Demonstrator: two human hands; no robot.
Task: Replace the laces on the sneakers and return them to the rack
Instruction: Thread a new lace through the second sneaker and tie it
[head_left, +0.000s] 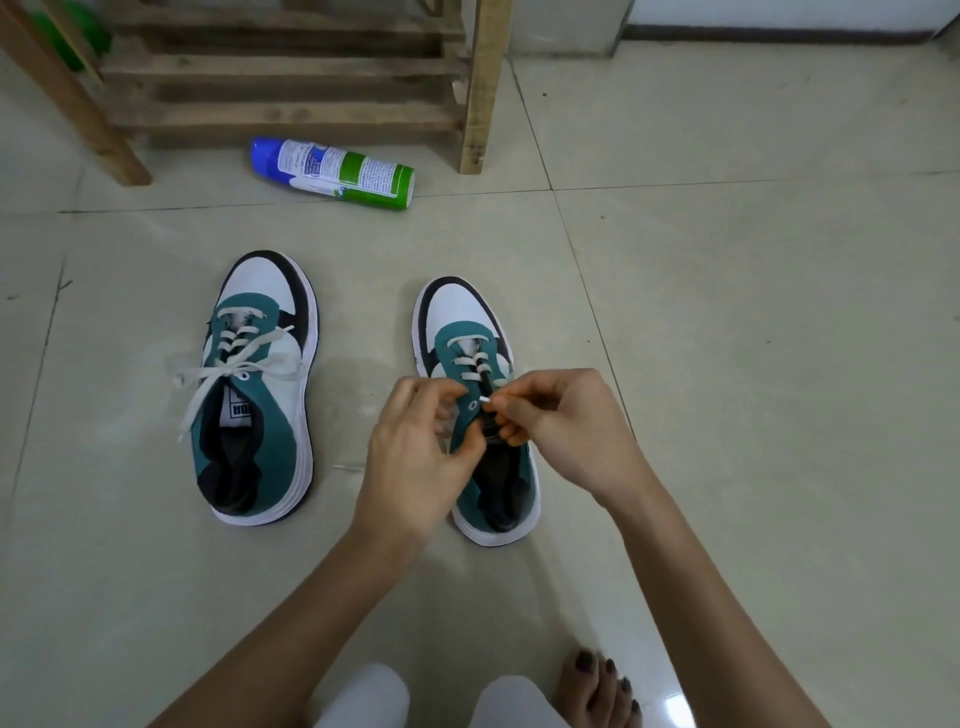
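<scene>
Pale, glossy tiles make up the floor (727, 322), and at its near edge sit two white-clad knees (363, 696) with a bare foot (597, 686) just to their right. Both forearms reach forward from there to the half-laced sneaker (460, 306), teal and white with a black trim, which stands near the middle of the floor with its toe pointing away. The right hand (561, 426) pinches the white lace tip (484, 399) between thumb and forefinger, just beside an open eyelet on the teal flap. The left hand (415, 447) is over the shoe's left side with its fingers curled in – it seems to grip the flap by that eyelet, though the fingertips are blurred. To the left, apart from it, stands the second sneaker (265, 410), its lace (228, 371) threaded through and the loose ends trailing across the shoe and down its left side. Farther off a blue, white and green spray can (337, 171) lies on its side across a tile seam – just in front of the wooden rack (291, 67) at the floor's far edge. Something green (78, 31) shows behind the rack's left leg
</scene>
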